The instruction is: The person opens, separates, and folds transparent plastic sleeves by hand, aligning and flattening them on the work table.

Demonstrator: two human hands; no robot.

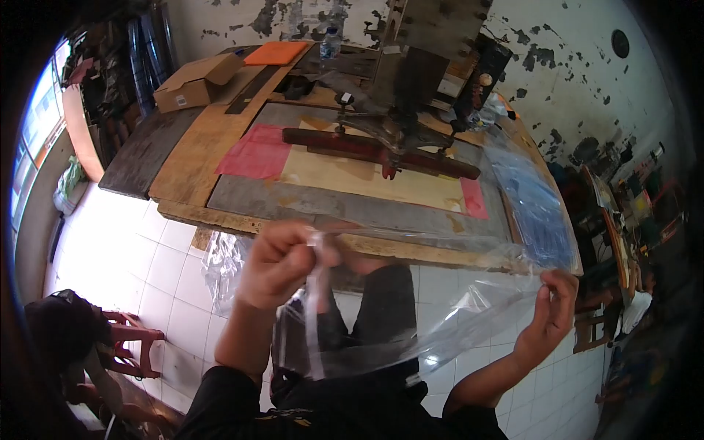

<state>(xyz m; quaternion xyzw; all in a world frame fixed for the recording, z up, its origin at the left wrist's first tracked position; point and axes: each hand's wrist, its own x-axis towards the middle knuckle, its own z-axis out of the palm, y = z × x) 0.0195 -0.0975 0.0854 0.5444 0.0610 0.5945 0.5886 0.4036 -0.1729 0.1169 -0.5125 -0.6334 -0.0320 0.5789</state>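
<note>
A clear plastic sheet or bag (440, 315) is stretched between my two hands, above my lap and in front of the table edge. My left hand (282, 264) pinches its upper left corner, where a whitish strip runs down the side. At the right, my right hand (551, 312) grips the other end with bent fingers. Beyond my hands, a dark press bar (381, 152) lies across a cream sheet (359, 178) with pink pieces (253, 152) at its ends. A stack of clear bluish plastic (534, 209) rests on the table's right side.
The wooden table edge (213, 217) runs just beyond my hands. A cardboard box (194, 84), an orange folder (276, 53) and a water bottle (330, 44) sit at the back left. A red stool (132, 337) and a person (62, 337) are at lower left.
</note>
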